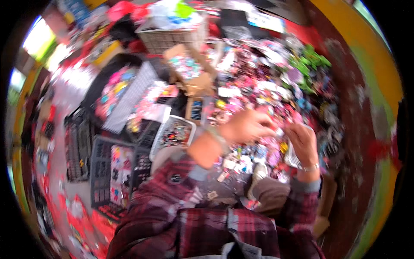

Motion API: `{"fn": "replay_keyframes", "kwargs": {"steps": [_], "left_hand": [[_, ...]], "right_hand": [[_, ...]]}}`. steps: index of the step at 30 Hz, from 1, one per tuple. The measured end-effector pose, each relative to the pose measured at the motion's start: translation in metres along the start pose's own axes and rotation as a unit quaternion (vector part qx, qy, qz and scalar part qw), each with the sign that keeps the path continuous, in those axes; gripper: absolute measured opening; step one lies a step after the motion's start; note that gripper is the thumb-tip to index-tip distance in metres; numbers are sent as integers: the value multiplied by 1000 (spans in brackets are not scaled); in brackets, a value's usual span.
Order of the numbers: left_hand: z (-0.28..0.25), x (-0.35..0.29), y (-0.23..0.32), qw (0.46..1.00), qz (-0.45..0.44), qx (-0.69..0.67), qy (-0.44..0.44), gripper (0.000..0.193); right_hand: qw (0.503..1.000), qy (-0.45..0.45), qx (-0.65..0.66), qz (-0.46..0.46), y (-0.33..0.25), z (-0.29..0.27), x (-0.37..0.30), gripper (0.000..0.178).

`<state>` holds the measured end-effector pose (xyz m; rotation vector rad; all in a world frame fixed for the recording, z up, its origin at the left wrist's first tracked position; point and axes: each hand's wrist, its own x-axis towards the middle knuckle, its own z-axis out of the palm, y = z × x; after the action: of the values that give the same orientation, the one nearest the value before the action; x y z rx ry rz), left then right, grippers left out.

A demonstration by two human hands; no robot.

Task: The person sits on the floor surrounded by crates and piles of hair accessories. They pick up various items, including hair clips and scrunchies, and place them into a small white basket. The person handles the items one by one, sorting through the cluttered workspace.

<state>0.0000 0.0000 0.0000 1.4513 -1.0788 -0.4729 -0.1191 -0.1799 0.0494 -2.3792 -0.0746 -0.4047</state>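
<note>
My left hand (246,126) reaches in above a heap of small pink, white and dark pieces (254,93), its fingers curled into a pinch. Close to its right, my right hand (303,141) bends inward, thumb and fingers also pinched together. The two sets of fingertips nearly meet. Whatever lies between them is too small and blurred to name. Under my right hand stands a white plastic basket (292,157), partly covered by that hand. A white tub (176,134) of small mixed pieces sits left of my left forearm.
Behind the tub are a cardboard box (189,69) of small colourful pieces and a white wire-sided basket (172,39). Further left lie a grey grid panel (131,97), a black round tub (97,88) and a dark compartment case (101,172). Bright green pieces (308,67) lie at the far right.
</note>
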Motion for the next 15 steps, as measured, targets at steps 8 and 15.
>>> {"fn": "replay_keyframes", "kwargs": {"steps": [8, 15], "left_hand": [[-17, -4, 28, 977, 29, 211, 14, 16], [-42, -38, 58, 961, -46, 273, -12, 16]], "right_hand": [[993, 1, -78, -90, -30, 15, 19, 3], [999, 37, 10, -37, -35, 30, 11, 2]]}}
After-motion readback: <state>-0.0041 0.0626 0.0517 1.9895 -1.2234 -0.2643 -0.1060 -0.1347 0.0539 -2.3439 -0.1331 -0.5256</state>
